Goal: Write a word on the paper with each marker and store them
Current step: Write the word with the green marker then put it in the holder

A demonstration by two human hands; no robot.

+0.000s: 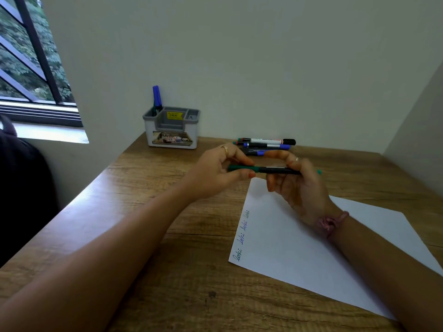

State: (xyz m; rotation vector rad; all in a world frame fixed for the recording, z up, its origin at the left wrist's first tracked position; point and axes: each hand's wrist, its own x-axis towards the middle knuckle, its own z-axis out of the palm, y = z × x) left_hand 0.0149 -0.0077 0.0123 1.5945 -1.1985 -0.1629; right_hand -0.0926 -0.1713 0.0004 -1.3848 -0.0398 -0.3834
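Two hands are meeting above the far corner of the paper, sharing one green marker that is lying level between them. The left hand is pinching the green cap end with its thumb and fingertips, a ring showing on one finger. The right hand is curling its fingers around the dark barrel, palm turned toward the camera, with a pink band at the wrist; the marker's green tail is poking out just past this hand's far side. Whether the cap is fully seated on the barrel cannot be told.

Below the right hand and its forearm, the paper is lying at an angle on the wooden surface, and three small handwritten words are running along its left edge, nearer the camera than both hands.

Just beyond the hands, several other markers are lying side by side on the surface, one with a white barrel and black cap, the others showing blue parts. Farther beyond the left hand, a grey organizer is standing against the wall, and blue markers are standing upright in its left compartment.
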